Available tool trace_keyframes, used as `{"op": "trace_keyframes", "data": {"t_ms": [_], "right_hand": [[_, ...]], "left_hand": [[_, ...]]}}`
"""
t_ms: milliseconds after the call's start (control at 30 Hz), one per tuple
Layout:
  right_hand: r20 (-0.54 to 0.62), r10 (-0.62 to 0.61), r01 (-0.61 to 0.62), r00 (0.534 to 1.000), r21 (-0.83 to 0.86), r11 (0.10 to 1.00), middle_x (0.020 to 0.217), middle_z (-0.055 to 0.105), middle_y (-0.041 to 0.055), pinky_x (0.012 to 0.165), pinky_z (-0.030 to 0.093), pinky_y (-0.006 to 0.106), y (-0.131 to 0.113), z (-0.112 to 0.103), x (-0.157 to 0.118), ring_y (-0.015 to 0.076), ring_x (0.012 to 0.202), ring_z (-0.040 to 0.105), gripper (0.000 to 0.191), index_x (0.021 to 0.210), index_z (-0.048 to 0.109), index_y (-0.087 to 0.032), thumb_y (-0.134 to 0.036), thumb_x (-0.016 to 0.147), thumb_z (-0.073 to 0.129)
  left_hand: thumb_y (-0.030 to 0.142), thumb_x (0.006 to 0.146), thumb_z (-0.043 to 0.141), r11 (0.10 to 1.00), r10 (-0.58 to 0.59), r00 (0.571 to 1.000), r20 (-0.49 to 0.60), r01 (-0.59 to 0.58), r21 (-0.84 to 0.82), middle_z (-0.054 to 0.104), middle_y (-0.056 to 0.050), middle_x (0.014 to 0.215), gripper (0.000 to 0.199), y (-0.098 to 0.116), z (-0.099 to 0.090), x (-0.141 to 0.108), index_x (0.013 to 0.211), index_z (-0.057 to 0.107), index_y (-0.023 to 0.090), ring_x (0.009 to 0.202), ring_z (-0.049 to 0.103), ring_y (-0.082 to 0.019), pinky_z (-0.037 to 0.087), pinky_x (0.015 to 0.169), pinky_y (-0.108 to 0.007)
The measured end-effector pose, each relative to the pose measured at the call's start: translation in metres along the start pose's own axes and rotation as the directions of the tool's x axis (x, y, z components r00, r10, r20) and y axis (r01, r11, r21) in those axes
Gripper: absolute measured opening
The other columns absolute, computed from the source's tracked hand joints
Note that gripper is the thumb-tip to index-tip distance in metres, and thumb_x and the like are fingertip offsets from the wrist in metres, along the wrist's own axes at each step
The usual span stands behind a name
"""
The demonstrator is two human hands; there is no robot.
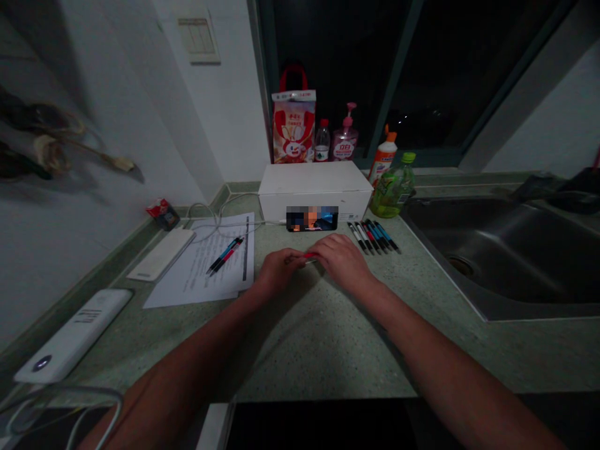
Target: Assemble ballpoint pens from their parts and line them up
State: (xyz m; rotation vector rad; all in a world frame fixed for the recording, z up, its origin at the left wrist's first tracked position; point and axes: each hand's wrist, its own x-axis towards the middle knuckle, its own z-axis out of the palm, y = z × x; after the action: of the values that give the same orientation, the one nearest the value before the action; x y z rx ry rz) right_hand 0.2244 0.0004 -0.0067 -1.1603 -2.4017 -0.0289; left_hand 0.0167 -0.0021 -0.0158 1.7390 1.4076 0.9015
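Above the middle of the counter, my left hand (280, 269) and my right hand (344, 259) meet, fingers closed on a small red pen (310, 255). A thin pale piece shows just under the red part; my fingers hide most of the rest. To the right of my right hand lies a row of several pens (374, 237) in white, red and blue with black grips. Left of my left hand, a blue pen (224, 255) and a red pen (230, 255) rest side by side on printed paper (197, 289).
A phone (312, 219) leans on a white box (314, 181). Behind stand a red bag (294, 128) and bottles, including a green bottle (394, 187). A sink (525, 256) is at right. White power banks (162, 255) and cables lie left.
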Motion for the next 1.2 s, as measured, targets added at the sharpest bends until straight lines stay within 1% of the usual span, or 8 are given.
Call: {"op": "trace_keyframes", "data": {"t_ms": [67,300,433,567,667,767,900,1200], "right_hand": [[-0.017,0.016,-0.016,1.0,0.021,1.0,0.108,0.078,0.0099,0.097,0.044,0.044,0.003,-0.001,-0.001,0.0293,0.109,0.062,0.017,0.11,0.081,-0.023,-0.024,0.106,0.065],[-0.019,-0.042,0.042,0.999,0.012,0.999,0.119,0.076,0.0102,0.103,0.045,0.048,-0.003,-0.006,0.001,0.0304,0.12,0.06,0.025,0.114,0.081,-0.026,-0.013,0.103,0.063],[-0.043,-0.036,0.038,0.998,0.039,0.999,0.121,0.075,0.0095,0.103,0.047,0.047,-0.004,-0.006,0.0,0.0296,0.121,0.06,0.027,0.114,0.081,-0.028,-0.013,0.103,0.062],[-0.084,0.115,-0.111,0.99,0.052,0.992,0.114,0.072,0.0112,0.094,0.051,0.043,0.008,-0.009,-0.003,0.0284,0.109,0.064,0.021,0.115,0.082,-0.025,-0.025,0.106,0.063],[0.022,0.191,-0.192,0.981,0.095,0.977,0.108,0.073,0.0105,0.089,0.052,0.039,0.016,-0.006,-0.006,0.0268,0.104,0.067,0.019,0.115,0.082,-0.024,-0.027,0.105,0.066],[0.17,0.161,-0.185,0.972,0.138,0.973,0.109,0.076,0.0094,0.091,0.053,0.037,0.018,0.002,-0.006,0.0254,0.105,0.069,0.016,0.112,0.083,-0.023,-0.022,0.102,0.07],[0.223,0.161,-0.194,0.961,0.136,0.972,0.108,0.077,0.0099,0.093,0.052,0.036,0.016,0.009,-0.005,0.0248,0.105,0.07,0.017,0.113,0.082,-0.02,-0.021,0.098,0.074],[0.243,0.147,-0.183,0.959,0.133,0.974,0.098,0.076,0.0077,0.087,0.052,0.035,0.021,0.008,-0.006,0.0242,0.098,0.07,0.007,0.096,0.081,-0.023,-0.018,0.095,0.076]], "left_hand": [[0.019,0.089,0.069,1.0,-0.002,1.0,-0.014,0.002,-0.02,0.083,-0.004,0.087,0.013,-0.001,0.0,0.0,0.08,0.079,0.021,0.086,0.078,-0.024,0.062,0.085,-0.036],[0.019,0.084,0.074,0.987,-0.003,0.998,0.069,0.014,-0.162,0.083,-0.004,0.088,0.012,-0.009,0.007,0.001,0.096,0.077,0.02,0.083,0.078,-0.021,0.062,0.08,-0.035],[0.018,0.085,0.071,0.997,-0.002,0.998,0.061,0.007,-0.082,0.082,-0.004,0.085,0.007,-0.009,0.006,0.003,0.088,0.077,0.02,0.081,0.077,-0.022,0.061,0.078,-0.034],[0.022,0.091,0.069,0.997,0.028,0.999,-0.02,-0.027,0.074,0.083,-0.005,0.094,0.012,-0.007,-0.002,0.002,0.09,0.081,0.023,0.088,0.077,-0.024,0.061,0.085,-0.038],[0.02,0.092,0.068,0.947,0.179,0.983,0.043,-0.184,0.262,0.082,-0.006,0.098,0.015,-0.005,-0.002,-0.002,0.092,0.082,0.024,0.095,0.075,-0.025,0.059,0.092,-0.04],[0.013,0.09,0.068,0.879,0.239,0.955,0.174,-0.289,0.379,0.081,-0.007,0.099,0.022,-0.003,0.005,-0.007,0.1,0.083,0.025,0.099,0.074,-0.027,0.058,0.094,-0.041],[0.01,0.088,0.068,0.838,0.213,0.946,0.243,-0.305,0.452,0.081,-0.009,0.1,0.028,0.0,0.012,-0.01,0.108,0.082,0.024,0.101,0.073,-0.029,0.057,0.096,-0.043],[0.016,0.085,0.07,0.871,0.245,0.951,0.19,-0.301,0.388,0.076,-0.007,0.083,0.014,-0.004,0.014,-0.007,0.078,0.077,0.025,0.089,0.07,-0.028,0.055,0.088,-0.042]]}}
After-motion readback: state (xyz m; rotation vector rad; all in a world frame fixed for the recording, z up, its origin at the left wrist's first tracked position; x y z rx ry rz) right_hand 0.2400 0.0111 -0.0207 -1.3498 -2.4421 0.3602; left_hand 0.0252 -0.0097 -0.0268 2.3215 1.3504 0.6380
